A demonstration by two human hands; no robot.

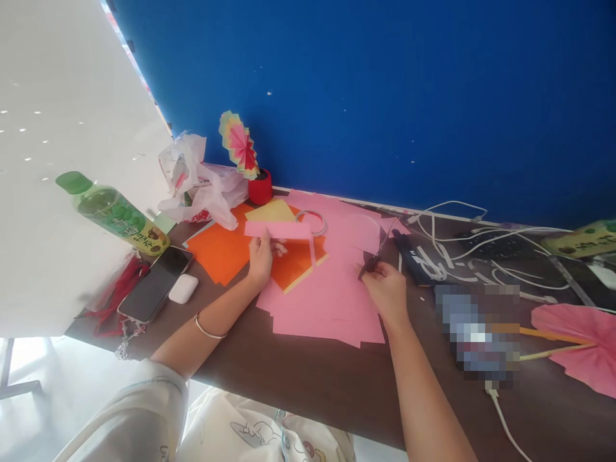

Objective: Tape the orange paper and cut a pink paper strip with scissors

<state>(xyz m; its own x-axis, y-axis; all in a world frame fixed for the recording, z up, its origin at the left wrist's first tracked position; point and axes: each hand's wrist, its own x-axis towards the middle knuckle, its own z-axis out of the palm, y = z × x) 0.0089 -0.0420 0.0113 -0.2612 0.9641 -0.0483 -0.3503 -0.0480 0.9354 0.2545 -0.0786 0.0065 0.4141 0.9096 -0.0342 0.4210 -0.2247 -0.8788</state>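
Note:
A pink paper strip [283, 230] is pinched in my left hand [262, 260], with a narrow piece hanging down from its right end. My right hand [387, 289] grips a pair of dark-handled scissors [369, 264], the blades pointing up and away to the right. Beneath both hands lie pink paper sheets [337, 289], overlapping one another. Orange paper [219, 253] and a yellow sheet [270, 210] lie to the left and behind. A roll of clear tape [323, 221] rests on the papers just behind the strip.
A green drink bottle [115, 215], a phone [156, 282] and a white earbud case [183, 289] are at the left. Behind stand a plastic bag [202, 183] and a folded paper fan [239, 146] in a red pot [260, 188]. White cables [452, 256] and a pink paper fan [577, 346] occupy the right.

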